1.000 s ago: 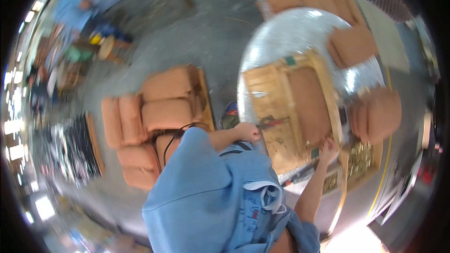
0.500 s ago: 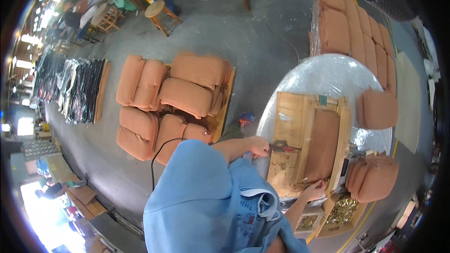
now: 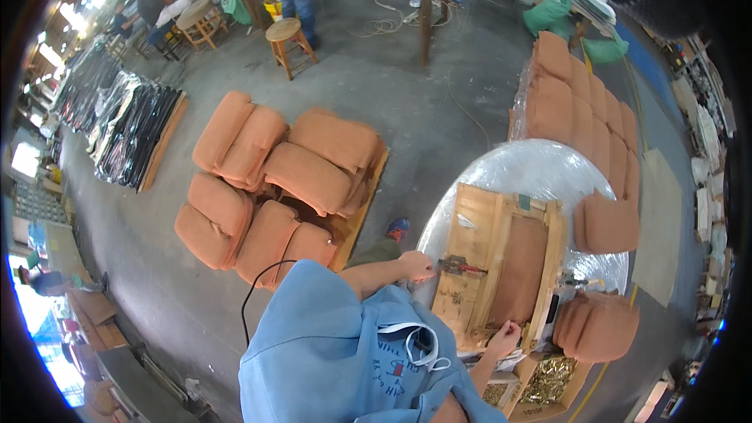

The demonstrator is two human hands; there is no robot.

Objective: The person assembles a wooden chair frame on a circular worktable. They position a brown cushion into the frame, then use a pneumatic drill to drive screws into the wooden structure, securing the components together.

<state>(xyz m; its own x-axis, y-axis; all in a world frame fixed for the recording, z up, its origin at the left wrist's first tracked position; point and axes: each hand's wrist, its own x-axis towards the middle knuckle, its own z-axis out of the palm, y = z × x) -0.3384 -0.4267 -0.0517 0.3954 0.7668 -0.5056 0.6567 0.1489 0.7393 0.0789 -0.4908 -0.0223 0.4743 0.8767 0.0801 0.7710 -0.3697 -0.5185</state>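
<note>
A wooden frame (image 3: 470,211) lies on a round table (image 3: 517,158) wrapped in clear film, to the right of my body. Set into the frame is a reddish-brown fabric panel (image 3: 521,266). My left hand (image 3: 417,265) is closed beside the frame's left edge. Close to its knuckles lies a dark tool with red parts (image 3: 462,267), apparently a clamp; whether I touch it is unclear. At the panel's near end, my right hand (image 3: 504,337) has its fingers pinched together. What they hold is too small to make out.
Stacked brown cushions (image 3: 313,157) stand on a pallet to the left, more (image 3: 564,94) behind the table. A cushion pile (image 3: 597,325) and a box of brass-coloured hardware (image 3: 548,384) sit right of my right hand. A wooden stool (image 3: 283,30) and people are farther off.
My view has tilted, so more of the far workshop shows and the table appears lower. A slight gap now shows between my left hand and the red-and-dark tool. My right hand remains at the panel's near end.
</note>
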